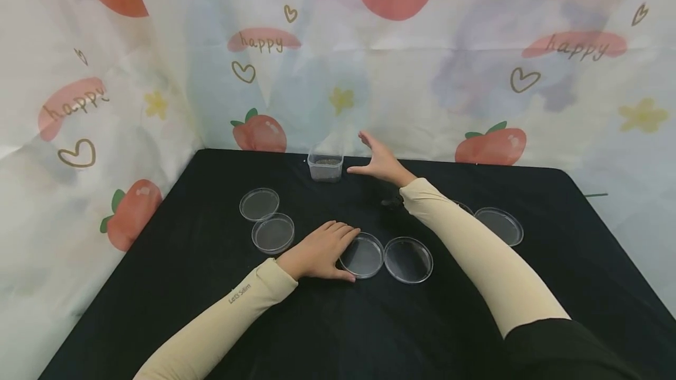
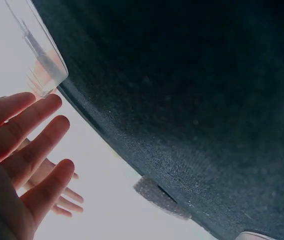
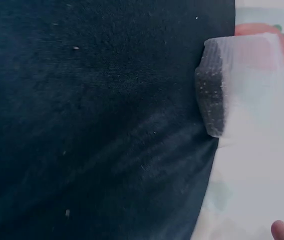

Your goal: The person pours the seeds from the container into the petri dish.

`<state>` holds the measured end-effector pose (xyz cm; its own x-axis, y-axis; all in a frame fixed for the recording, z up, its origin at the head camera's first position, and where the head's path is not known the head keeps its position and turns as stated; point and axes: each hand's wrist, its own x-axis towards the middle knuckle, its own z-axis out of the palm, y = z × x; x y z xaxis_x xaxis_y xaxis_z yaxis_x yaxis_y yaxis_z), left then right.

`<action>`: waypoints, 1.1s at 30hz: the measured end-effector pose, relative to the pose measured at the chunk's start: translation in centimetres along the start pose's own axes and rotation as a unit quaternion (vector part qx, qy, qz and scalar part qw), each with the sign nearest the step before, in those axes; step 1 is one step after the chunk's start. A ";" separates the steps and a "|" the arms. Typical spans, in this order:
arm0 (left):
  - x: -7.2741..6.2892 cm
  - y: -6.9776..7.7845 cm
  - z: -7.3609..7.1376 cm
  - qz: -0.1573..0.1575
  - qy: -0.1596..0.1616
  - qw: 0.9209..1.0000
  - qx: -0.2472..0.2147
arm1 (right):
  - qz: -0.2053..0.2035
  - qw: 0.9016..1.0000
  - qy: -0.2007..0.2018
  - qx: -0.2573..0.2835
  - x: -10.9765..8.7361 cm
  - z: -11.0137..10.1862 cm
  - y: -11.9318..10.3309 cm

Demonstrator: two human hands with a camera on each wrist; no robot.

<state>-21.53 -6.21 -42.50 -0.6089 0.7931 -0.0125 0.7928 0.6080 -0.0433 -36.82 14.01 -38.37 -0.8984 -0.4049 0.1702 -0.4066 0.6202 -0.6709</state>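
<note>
One clear tub [image 1: 325,173] of greyish grains stands at the back of the black table [image 1: 296,339], and I count six clear dishes [image 1: 408,260], paired left, centre and right. The right hand [image 1: 384,164] spreads wide just beside the tub; the left hand [image 1: 319,252], fingers extended, borders a central dish, contact unclear.

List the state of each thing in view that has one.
Clear rectangular plastic tub: lid raised, apparently grainy contents.
Clear round shallow dishes, left pair: flat.
Middle dish pair: flat, side by side.
Right dish pair: flat, one mostly hidden by beige sleeve.
Left-hand grip: fingers extended, touching a middle dish.
Right-hand grip: open, apart from the tub.
</note>
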 end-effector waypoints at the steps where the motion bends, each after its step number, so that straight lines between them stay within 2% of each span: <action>1: -0.1 0.1 0.1 -0.003 0.001 1.000 -0.001 | 0.002 1.000 0.000 0.008 0.2 0.4 0.2; 7: -0.2 0.0 0.4 -0.017 0.013 1.000 0.003 | 0.012 0.998 -0.002 0.060 1.2 2.1 1.2; 10: -0.1 -0.2 0.2 -0.033 -0.001 0.999 -0.012 | 0.018 0.998 -0.009 0.067 1.7 2.6 1.4; 15: 0.5 -0.3 -0.4 -0.064 -0.034 0.995 -0.070 | 0.034 0.996 -0.018 0.075 2.2 2.9 1.4; 19: 0.7 -0.3 -0.9 -0.086 -0.045 0.986 -0.135 | 0.038 0.996 -0.020 0.078 2.4 3.0 1.4; 22: 0.7 -0.4 -0.9 -0.092 -0.048 0.981 -0.164 | 0.038 0.996 -0.022 0.075 2.6 3.2 1.4; 26: 0.5 -0.7 -0.3 -0.076 -0.034 0.984 -0.155 | 0.041 0.996 -0.026 0.069 2.9 3.5 1.4; 29: 0.4 -1.0 0.2 -0.055 -0.008 0.991 -0.123 | 0.045 0.997 -0.029 0.063 3.2 3.7 1.5; 33: 0.4 -1.4 0.3 -0.032 0.020 0.996 -0.085 | 0.049 0.997 -0.030 0.061 3.7 4.0 1.9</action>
<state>-22.93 -6.76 -42.73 -0.6599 0.7509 0.0247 0.7472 0.6525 0.1266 -40.19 10.98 -41.90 -0.9196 -0.3885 0.0588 -0.2915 0.5744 -0.7649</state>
